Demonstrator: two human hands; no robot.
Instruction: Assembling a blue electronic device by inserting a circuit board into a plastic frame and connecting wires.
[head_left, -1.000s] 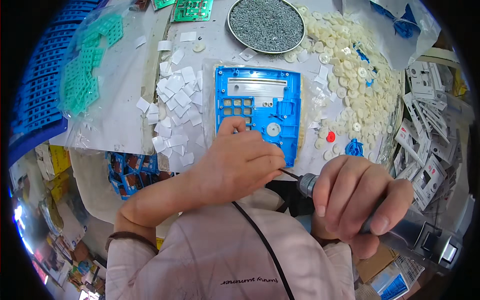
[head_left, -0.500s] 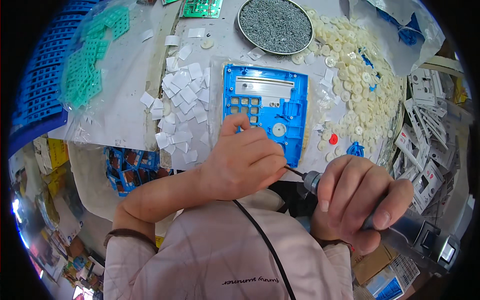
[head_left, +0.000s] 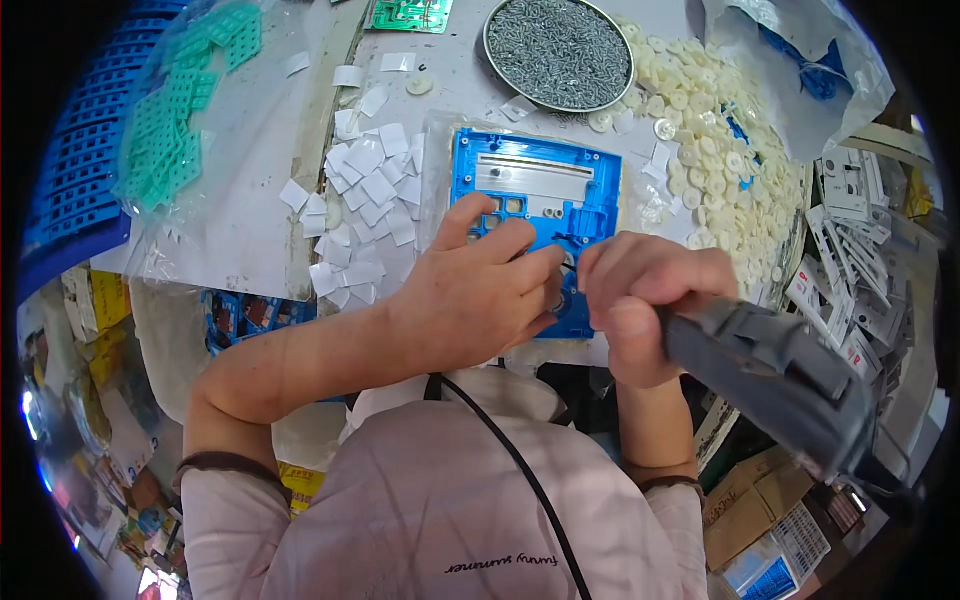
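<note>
A blue plastic housing (head_left: 593, 222) with square openings and a clear-grey strip lies on the table, its inner side with screw posts facing up. Over its lower part bends my left hand (head_left: 475, 295), fingers curled and the fingertips close together beside the thin driver bit; whatever they pinch is hidden. My right hand (head_left: 650, 295) grips a dark electric screwdriver (head_left: 765, 350), which slants down to the right. The driver's bit reaches the housing near my left fingertips, and its exact contact point is covered.
A round dish of small screws (head_left: 560, 55) stands behind the housing. White paper squares (head_left: 375, 185) lie left, cream plastic discs (head_left: 715, 190) right. Further left are green perforated pieces (head_left: 165, 140) in clear plastic and a blue basket (head_left: 90, 130). White panels (head_left: 845, 260) are stacked at right.
My right hand has brought the electric screwdriver up and left, over the housing, and turned its grip. My left hand has shifted slightly up, its fingers now closer to the housing's middle.
</note>
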